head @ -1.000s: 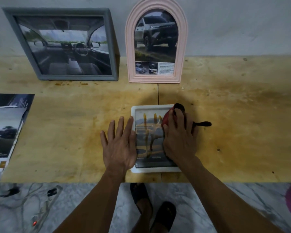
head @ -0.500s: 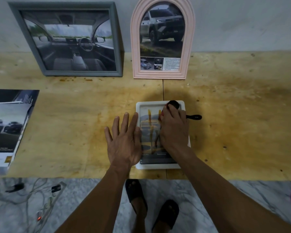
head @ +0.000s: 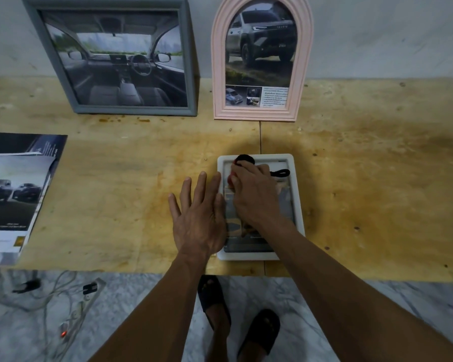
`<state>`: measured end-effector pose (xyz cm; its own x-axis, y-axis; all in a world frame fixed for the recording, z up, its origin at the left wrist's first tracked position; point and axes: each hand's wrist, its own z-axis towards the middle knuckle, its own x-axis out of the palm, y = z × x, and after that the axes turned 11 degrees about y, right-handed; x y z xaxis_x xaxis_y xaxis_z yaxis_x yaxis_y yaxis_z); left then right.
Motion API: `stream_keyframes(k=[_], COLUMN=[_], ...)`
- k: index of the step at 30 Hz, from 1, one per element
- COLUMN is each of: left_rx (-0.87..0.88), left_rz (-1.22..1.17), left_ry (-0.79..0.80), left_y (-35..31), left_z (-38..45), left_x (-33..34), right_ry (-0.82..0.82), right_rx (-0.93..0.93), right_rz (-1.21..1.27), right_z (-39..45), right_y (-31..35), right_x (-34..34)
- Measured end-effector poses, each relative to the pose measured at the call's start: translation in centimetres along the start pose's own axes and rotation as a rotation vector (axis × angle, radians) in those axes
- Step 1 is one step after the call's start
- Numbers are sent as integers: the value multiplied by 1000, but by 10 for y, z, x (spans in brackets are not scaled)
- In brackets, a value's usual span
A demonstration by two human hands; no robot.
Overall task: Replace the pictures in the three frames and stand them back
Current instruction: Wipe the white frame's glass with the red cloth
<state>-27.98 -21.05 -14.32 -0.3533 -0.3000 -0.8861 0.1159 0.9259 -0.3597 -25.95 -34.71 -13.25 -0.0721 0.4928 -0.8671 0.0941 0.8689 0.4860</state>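
A small white frame lies flat near the table's front edge with a picture in it. My right hand rests on the picture, closed around a red and black tool whose black strap sticks out to the right. My left hand lies flat with fingers spread beside the frame's left edge, its thumb side against the frame. A grey square frame with a car interior picture and a pink arched frame with a truck picture stand against the wall.
A stack of car brochures lies at the table's left edge. Below the wooden table, a power strip with cables lies on the marble floor, and my feet in dark sandals show.
My right hand with the tool has slid up the picture toward the white frame's top edge. My left hand has stayed flat beside the frame.
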Motion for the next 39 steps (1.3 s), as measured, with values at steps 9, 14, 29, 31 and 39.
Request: stream_keyframes(k=[9,14,29,31,39], left_rx=[-8,-18,-31,-30,-30], left_rz=[-7,-16,-28,-29,-16], left_ry=[-21,-41,-60,-63,-66], left_y=[0,0,-1,-2,-2], left_z=[0,1,1,1,0], left_x=[2,3,4,4,3], right_ry=[146,109,106,55,-245], right_rx=[-202,-196,-10,40,218], right_rz=[-60,-229,-452,-449,-105], right_z=[-20,-28,-43,-49,-82], right_y=[0,-5,-46,-54,-14], right_x=[-10,-7,-40,-40,-18])
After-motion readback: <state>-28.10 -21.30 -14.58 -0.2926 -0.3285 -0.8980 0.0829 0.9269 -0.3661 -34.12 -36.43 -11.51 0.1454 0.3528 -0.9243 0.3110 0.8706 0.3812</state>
